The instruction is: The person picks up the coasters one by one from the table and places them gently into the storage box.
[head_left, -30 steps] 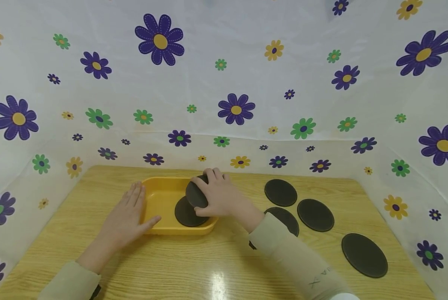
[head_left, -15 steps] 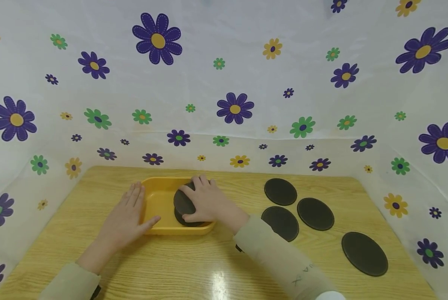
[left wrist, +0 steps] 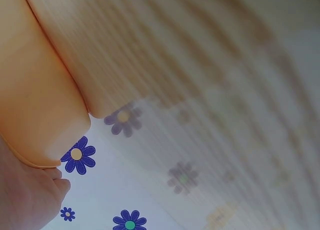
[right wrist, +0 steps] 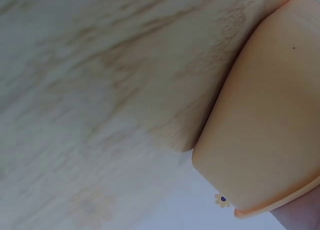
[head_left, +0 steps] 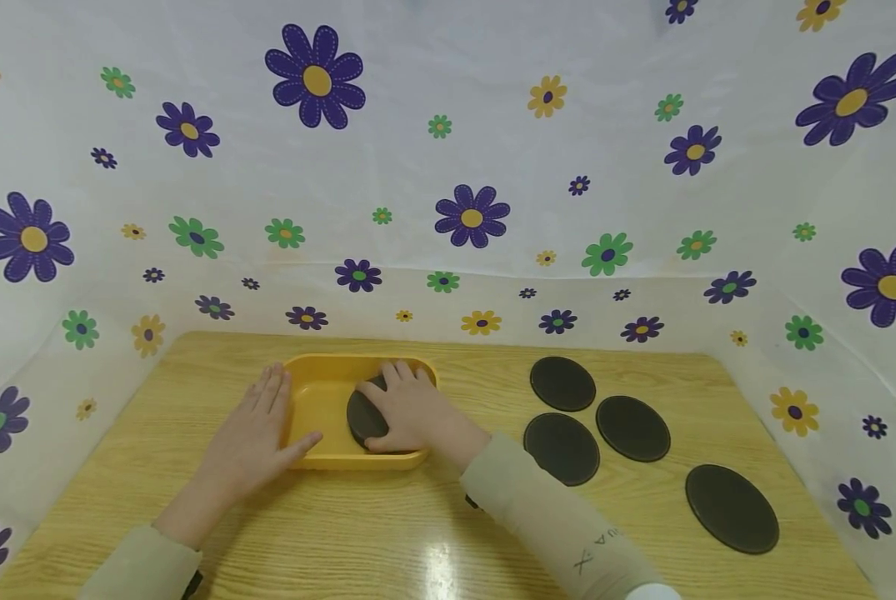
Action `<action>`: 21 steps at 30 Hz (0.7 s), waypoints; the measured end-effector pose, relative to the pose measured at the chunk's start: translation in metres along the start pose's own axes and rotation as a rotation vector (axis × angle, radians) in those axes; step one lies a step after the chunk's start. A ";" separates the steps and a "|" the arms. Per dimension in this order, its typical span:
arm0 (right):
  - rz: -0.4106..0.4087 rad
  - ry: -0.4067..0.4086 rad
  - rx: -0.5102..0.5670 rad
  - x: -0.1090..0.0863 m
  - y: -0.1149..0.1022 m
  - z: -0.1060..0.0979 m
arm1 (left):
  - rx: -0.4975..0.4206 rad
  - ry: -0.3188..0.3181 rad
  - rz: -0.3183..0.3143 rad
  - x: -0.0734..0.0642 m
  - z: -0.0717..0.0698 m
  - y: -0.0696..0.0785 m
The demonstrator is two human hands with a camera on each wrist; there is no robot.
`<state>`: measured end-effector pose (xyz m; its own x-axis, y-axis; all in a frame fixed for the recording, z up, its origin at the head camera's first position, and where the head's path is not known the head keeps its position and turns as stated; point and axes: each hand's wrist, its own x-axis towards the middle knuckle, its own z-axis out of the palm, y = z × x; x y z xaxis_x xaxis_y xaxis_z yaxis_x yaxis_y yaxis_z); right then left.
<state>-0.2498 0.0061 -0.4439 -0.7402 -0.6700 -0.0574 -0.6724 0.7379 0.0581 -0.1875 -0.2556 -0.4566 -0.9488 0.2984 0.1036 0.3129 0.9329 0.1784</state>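
Observation:
A yellow plastic tray (head_left: 320,408) sits on the table in the head view. Inside its right part lies a round black coaster (head_left: 365,415), and my right hand (head_left: 412,410) holds it from above with thumb and fingers at its edges. The hand hides the coaster's right side, and any coaster beneath it is covered. My left hand (head_left: 248,437) rests along the tray's left rim, fingers straight and thumb spread over the front corner. In the left wrist view that hand (left wrist: 32,200) shows at the tray's rim (left wrist: 32,162). The right wrist view shows the tray's outer wall (right wrist: 265,105).
To the right on the wooden table (head_left: 387,533) lie several more black coasters: a back one (head_left: 563,383), one beside the right sleeve (head_left: 562,448), one further right (head_left: 633,428) and one at the far right (head_left: 732,508). A flowered white cloth (head_left: 387,158) encloses the back and sides.
My right hand has moved left and down into the tray, bringing the held coaster from a tilt to lying over the one below. The left hand stays at the rim.

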 end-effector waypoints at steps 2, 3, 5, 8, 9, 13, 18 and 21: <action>0.000 -0.002 -0.005 0.000 0.000 0.001 | 0.001 0.000 0.000 0.000 0.000 0.000; 0.000 -0.002 -0.008 0.000 0.000 0.002 | 0.003 0.001 0.000 0.000 0.000 0.000; -0.001 -0.001 -0.014 0.001 0.000 0.003 | 0.004 0.000 -0.001 0.000 0.000 0.001; -0.007 0.000 -0.015 0.000 0.000 0.003 | 0.002 0.001 -0.001 0.000 0.000 0.001; -0.008 0.000 -0.014 0.000 0.000 0.003 | 0.001 0.002 -0.001 0.000 0.000 0.001; -0.011 0.003 -0.006 -0.001 0.000 0.002 | -0.002 0.005 0.002 -0.001 0.000 0.001; -0.014 0.014 -0.011 -0.002 0.001 0.001 | 0.005 0.008 0.010 -0.001 0.000 0.001; -0.014 0.025 -0.017 -0.002 0.004 -0.002 | 0.005 0.011 0.015 -0.001 0.000 0.000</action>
<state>-0.2507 0.0101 -0.4420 -0.7306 -0.6820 -0.0335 -0.6823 0.7273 0.0739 -0.1865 -0.2556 -0.4566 -0.9435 0.3098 0.1174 0.3266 0.9294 0.1720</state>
